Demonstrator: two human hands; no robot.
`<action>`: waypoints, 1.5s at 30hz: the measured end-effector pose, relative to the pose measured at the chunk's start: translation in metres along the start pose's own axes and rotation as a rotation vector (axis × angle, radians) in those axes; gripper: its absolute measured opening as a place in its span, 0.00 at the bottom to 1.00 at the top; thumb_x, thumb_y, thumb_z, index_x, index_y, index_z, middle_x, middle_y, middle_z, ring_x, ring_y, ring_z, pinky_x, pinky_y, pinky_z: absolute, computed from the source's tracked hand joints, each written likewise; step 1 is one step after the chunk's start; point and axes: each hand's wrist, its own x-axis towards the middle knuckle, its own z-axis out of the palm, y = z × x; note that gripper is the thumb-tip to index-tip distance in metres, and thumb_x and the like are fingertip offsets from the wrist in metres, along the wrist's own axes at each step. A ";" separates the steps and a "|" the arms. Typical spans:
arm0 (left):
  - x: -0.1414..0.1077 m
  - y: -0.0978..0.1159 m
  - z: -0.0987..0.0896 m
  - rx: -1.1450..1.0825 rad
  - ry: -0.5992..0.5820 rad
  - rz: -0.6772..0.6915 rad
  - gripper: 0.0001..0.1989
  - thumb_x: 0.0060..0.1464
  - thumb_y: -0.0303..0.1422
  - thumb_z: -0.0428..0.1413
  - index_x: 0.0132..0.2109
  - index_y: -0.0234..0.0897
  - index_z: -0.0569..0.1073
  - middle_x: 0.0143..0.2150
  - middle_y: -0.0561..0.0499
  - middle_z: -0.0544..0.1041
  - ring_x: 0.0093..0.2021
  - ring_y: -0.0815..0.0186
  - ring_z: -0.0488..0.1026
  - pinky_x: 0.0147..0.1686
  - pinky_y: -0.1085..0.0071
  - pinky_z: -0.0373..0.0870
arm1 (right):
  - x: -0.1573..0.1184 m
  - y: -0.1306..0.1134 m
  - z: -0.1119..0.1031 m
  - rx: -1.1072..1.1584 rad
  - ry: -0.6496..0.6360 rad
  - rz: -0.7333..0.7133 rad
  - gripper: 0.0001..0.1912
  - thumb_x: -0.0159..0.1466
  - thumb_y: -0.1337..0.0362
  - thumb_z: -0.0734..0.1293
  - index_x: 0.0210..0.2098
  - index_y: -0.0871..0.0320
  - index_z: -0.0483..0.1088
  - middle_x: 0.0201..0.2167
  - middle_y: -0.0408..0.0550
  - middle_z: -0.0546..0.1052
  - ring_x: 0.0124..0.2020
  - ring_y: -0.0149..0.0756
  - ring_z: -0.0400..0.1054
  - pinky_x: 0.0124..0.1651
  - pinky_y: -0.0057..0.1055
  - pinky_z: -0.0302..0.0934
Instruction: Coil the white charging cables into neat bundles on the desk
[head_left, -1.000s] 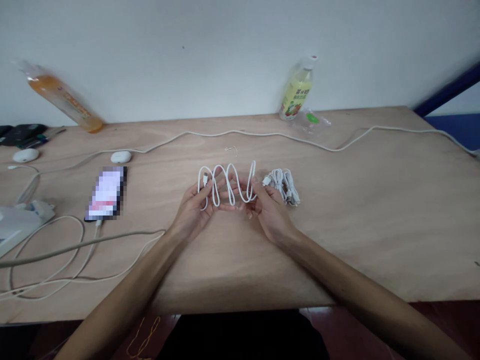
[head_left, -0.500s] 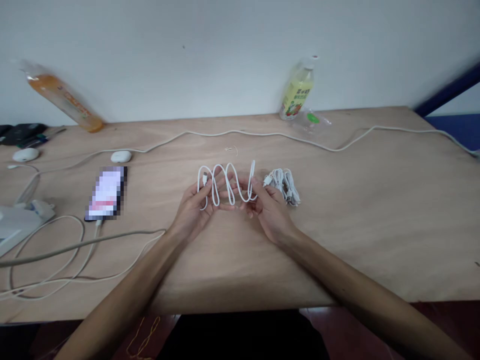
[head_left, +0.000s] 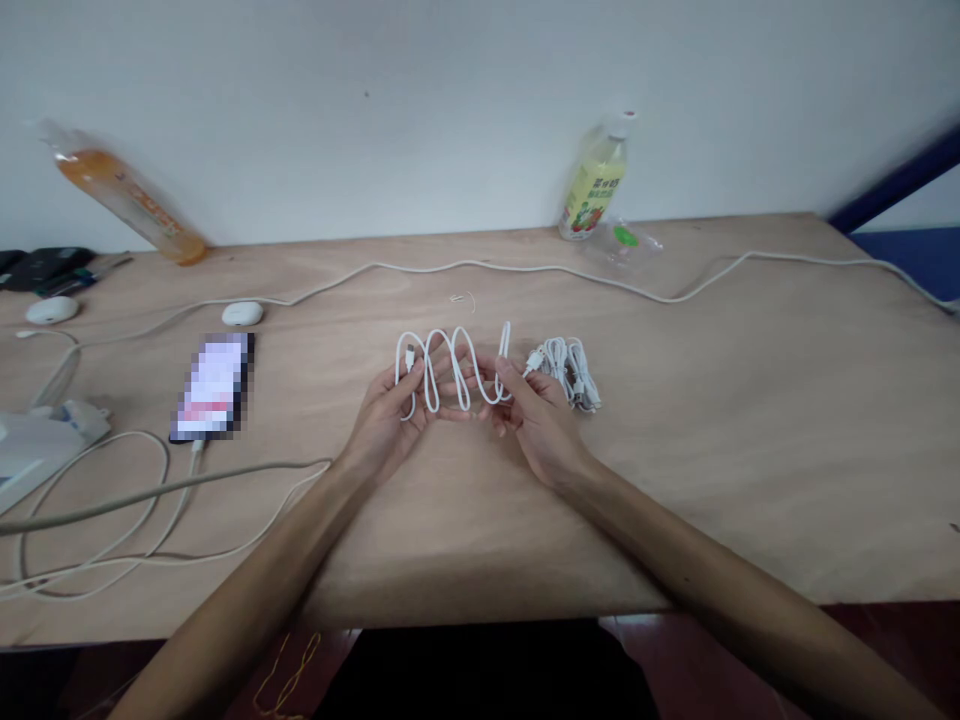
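A white charging cable (head_left: pixel 457 372) stretches in loose wavy loops between my two hands, just above the table. My left hand (head_left: pixel 390 415) pinches its left end, thumb on top, with a small plug showing beside the thumb. At the other end, my right hand (head_left: pixel 536 415) grips the cable's loops between thumb and fingers. A USB plug sticks out past the right fingers. Right behind that hand lie several bundled white cables (head_left: pixel 577 375) on the table. The fingers under the cable are partly hidden by it.
A phone (head_left: pixel 214 385) on a charging lead lies left, near a white earphone case (head_left: pixel 242 314). An orange drink bottle (head_left: pixel 131 200) and a yellow-green bottle (head_left: pixel 596 185) lean on the wall. A long white cord (head_left: pixel 465 264) crosses the table's back. A short twist tie (head_left: pixel 465 298) lies mid-table.
My right thumb has shifted slightly left along the cable, and the loop by it has narrowed. My left hand stays where it was.
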 end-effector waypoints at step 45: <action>-0.001 0.001 -0.001 -0.007 -0.011 -0.027 0.28 0.76 0.24 0.49 0.78 0.38 0.66 0.69 0.31 0.79 0.59 0.46 0.85 0.52 0.53 0.89 | -0.002 -0.004 -0.001 -0.040 0.026 0.029 0.25 0.60 0.41 0.79 0.45 0.53 0.87 0.21 0.36 0.66 0.21 0.27 0.56 0.23 0.26 0.50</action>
